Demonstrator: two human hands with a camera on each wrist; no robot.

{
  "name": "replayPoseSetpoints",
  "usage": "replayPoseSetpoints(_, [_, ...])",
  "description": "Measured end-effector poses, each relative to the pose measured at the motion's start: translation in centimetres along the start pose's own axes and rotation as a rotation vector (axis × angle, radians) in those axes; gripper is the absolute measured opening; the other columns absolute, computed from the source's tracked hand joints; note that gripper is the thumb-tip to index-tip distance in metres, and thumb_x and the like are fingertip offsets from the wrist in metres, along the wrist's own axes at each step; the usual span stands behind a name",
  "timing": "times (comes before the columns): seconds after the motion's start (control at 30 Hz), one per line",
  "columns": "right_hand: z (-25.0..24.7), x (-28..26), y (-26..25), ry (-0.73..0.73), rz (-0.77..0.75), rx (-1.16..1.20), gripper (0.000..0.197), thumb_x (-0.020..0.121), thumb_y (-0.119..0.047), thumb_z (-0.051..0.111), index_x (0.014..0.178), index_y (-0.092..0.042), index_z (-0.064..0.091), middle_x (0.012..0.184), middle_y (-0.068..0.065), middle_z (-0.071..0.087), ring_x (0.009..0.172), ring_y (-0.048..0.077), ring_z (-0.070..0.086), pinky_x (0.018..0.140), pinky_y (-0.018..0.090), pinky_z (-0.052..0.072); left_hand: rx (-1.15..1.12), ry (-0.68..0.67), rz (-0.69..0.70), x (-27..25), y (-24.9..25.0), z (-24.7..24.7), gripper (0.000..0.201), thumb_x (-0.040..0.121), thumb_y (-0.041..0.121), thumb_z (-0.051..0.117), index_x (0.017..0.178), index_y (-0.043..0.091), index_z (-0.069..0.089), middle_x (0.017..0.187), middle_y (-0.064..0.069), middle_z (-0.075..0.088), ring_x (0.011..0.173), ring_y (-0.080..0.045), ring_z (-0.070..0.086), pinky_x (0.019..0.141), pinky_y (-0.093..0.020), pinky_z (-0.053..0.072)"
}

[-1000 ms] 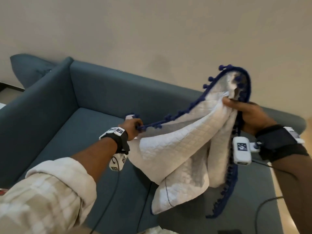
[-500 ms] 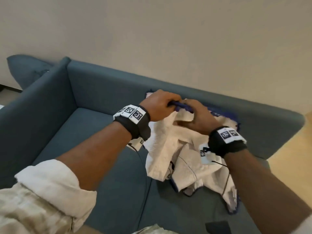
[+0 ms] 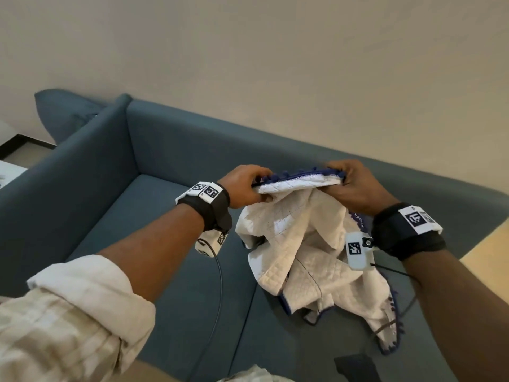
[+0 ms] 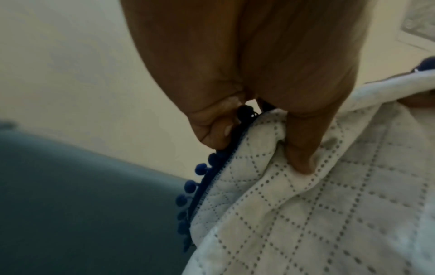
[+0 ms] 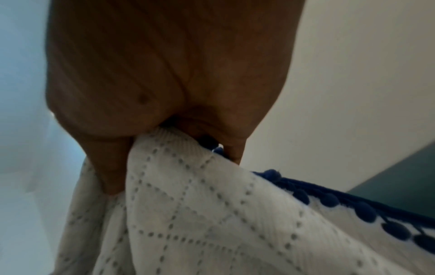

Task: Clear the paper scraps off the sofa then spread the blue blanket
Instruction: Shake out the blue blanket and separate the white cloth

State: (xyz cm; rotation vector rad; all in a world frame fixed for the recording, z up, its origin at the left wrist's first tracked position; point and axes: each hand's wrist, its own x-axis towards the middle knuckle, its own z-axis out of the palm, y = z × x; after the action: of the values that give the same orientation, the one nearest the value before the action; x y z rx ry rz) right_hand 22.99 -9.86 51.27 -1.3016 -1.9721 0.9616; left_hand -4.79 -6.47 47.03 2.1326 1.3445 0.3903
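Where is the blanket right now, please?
In the head view, the blanket hangs right of centre over the sofa, its blue-trimmed top edge gripped by the left hand and right hand, lower folds on its seat.

Both forearms stretch forward. The left hand [image 3: 243, 186] and right hand [image 3: 357, 186] sit level, near each other, knuckles up, each pinching the blanket [image 3: 297, 244] edge between thumb and curled fingers.

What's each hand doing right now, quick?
Left hand: grips the blanket by its pom-pom edge.
Right hand: grips the same edge, further along.
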Motion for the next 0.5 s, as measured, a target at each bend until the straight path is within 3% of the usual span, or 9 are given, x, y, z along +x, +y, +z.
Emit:
replayPoseSetpoints(0.07, [-0.3,-0.5,-0.6,0.003,-0.002,0.031,0.014,0.09,-0.022,0.076,0.088,-0.008,0.073,0.075,0.018,0.068,0.07,0.009,0.057,0.066,0.029,0.044,0.111,-0.057,-0.028,0.5,-0.1,0.5,0.025,0.081,0.044,0.079,0.088,0.026,0.063,0.086,0.009,0.06,0.083,-0.019,0.059,0.072,-0.03,0.043])
replayPoseSetpoints(0.13, [-1.3,-1.0,-1.3,0.063,0.001,0.096,0.008,0.092,-0.013,0.075,0.085,-0.016,0.076,0.07,0.004,0.07,0.068,0.003,0.059,0.064,0.021,0.046,0.153,-0.083,-0.024,0.7,-0.8,0.8,0.031,0.082,0.049,0.077,0.093,0.02,0.07,0.091,0.005,0.066,0.084,-0.019,0.062,0.073,-0.031,0.046])
replayPoseSetpoints(0.23, [-3.2,-2.2,-1.1,0.127,-0.015,0.149,0.048,0.092,0.007,0.067,0.066,-0.034,0.071,0.058,-0.018,0.062,0.058,-0.008,0.053,0.057,0.01,0.041,0.144,-0.093,-0.068,0.0,-2.3,0.7,0.024,0.084,0.049,0.075,0.091,0.026,0.069,0.083,0.005,0.064,0.079,-0.018,0.06,0.07,-0.028,0.042])
replayPoseSetpoints(0.33, [-5.2,-3.7,0.7,0.258,0.045,0.084,0.058,0.093,0.012,0.062,0.059,-0.036,0.065,0.054,-0.02,0.052,0.056,-0.007,0.044,0.054,0.014,0.036,0.244,-0.03,-0.098,-0.7,-4.4,0.2,0.021,0.085,0.051,0.071,0.094,0.034,0.063,0.089,0.002,0.067,0.09,-0.027,0.066,0.078,-0.034,0.049])
replayPoseSetpoints(0.4, [-6.5,-4.9,2.8,0.364,0.147,-0.03,0.05,0.094,0.006,0.064,0.068,-0.037,0.07,0.061,-0.019,0.06,0.063,-0.005,0.053,0.061,0.017,0.04,0.313,0.059,-0.139,-1.1,-5.5,-0.5,0.021,0.088,0.048,0.067,0.101,0.032,0.062,0.094,0.0,0.069,0.095,-0.033,0.067,0.082,-0.038,0.052])
replayPoseSetpoints(0.43, [-7.0,-5.3,4.0,0.375,0.217,-0.168,0.037,0.093,-0.002,0.068,0.083,-0.038,0.074,0.074,-0.015,0.07,0.077,0.003,0.064,0.071,0.022,0.045,0.332,0.091,-0.15,-1.2,-5.9,-1.0,0.015,0.09,0.044,0.066,0.095,0.032,0.058,0.089,0.001,0.068,0.091,-0.033,0.066,0.079,-0.038,0.052])
replayPoseSetpoints(0.47, [-7.2,-5.6,4.7,0.308,0.331,-0.366,0.022,0.09,-0.016,0.074,0.101,-0.035,0.075,0.094,-0.005,0.077,0.095,0.016,0.071,0.084,0.03,0.048,0.34,0.117,-0.158,-1.5,-6.0,-1.4,0.015,0.091,0.041,0.065,0.088,0.031,0.053,0.084,0.002,0.066,0.086,-0.033,0.066,0.075,-0.037,0.052])
replayPoseSetpoints(0.5, [-7.2,-5.8,5.4,0.216,0.451,-0.55,0.029,0.085,-0.034,0.076,0.113,-0.034,0.07,0.109,0.003,0.076,0.108,0.027,0.069,0.095,0.041,0.049,0.333,0.14,-0.159,-1.6,-5.9,-1.7,0.018,0.091,0.037,0.066,0.084,0.029,0.05,0.081,0.001,0.065,0.082,-0.032,0.065,0.072,-0.037,0.052])
